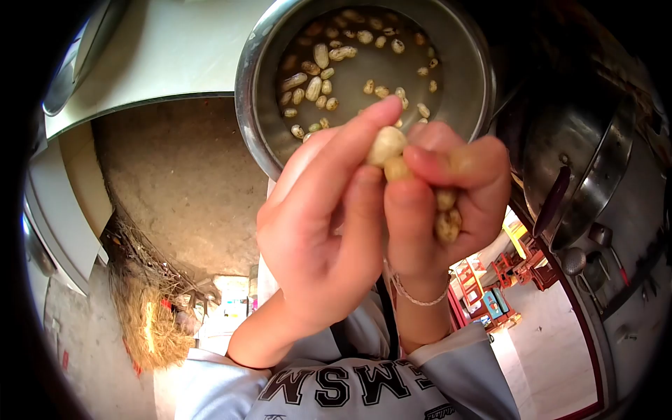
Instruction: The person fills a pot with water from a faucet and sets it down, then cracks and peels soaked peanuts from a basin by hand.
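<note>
Both hands meet just in front of a metal basin (253, 105) of brownish water in which several peanuts in their shells (313, 88) float. Between the fingertips of my left hand (315, 210) and my right hand (441, 196) is a pale peanut (387, 145), pinched from both sides. My right hand also has more peanuts (448, 222) tucked under its curled fingers. A thin bracelet circles the right wrist.
The basin's left side adjoins a pale countertop (175, 49). At the right are a large metal pan (560, 154) and hanging ladles (575, 262). Dry straw (150, 322) lies on the floor at lower left; small red furniture (500, 301) stands at lower right.
</note>
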The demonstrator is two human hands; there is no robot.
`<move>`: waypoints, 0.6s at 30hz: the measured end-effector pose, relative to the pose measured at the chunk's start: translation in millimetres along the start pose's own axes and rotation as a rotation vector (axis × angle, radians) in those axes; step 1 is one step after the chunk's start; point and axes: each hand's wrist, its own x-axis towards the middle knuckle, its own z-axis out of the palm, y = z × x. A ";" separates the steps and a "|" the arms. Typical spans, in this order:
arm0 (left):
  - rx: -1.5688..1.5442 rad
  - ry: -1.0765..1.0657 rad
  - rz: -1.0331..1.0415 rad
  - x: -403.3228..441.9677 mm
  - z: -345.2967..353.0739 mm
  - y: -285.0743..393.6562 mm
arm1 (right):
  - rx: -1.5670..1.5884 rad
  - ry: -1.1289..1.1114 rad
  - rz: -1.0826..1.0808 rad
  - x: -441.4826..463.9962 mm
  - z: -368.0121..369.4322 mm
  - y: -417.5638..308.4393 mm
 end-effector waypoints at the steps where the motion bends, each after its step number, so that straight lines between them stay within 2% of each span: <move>1: 0.026 -0.013 -0.014 -0.1 -0.1 -0.8 | -0.055 -0.022 0.024 1.5 -1.9 -2.6; 5: -0.078 -0.009 0.001 0.9 1.5 -7.5 | -0.244 0.071 -0.024 8.5 -0.7 0.5; 6: -0.382 -0.047 -0.068 1.1 3.2 -6.2 | -0.032 0.135 0.106 7.6 -1.0 -4.9; 7: -0.514 -0.059 -0.136 1.9 4.2 -3.7 | 0.185 0.195 0.235 7.3 -1.9 -7.9; 8: -0.648 -0.061 -0.206 2.7 5.2 -1.2 | 0.172 0.142 0.164 6.6 -7.1 -4.1; 11: -0.991 -0.024 -0.339 5.1 7.0 -5.2 | 0.246 0.158 0.225 7.0 -7.2 -7.2; 12: -1.015 -0.104 -0.267 5.7 7.3 -7.7 | 0.269 0.158 0.274 7.0 -7.3 -10.0; 18: -1.037 -0.100 -0.313 5.8 1.9 -5.3 | 0.142 0.079 0.248 3.0 -4.2 -10.2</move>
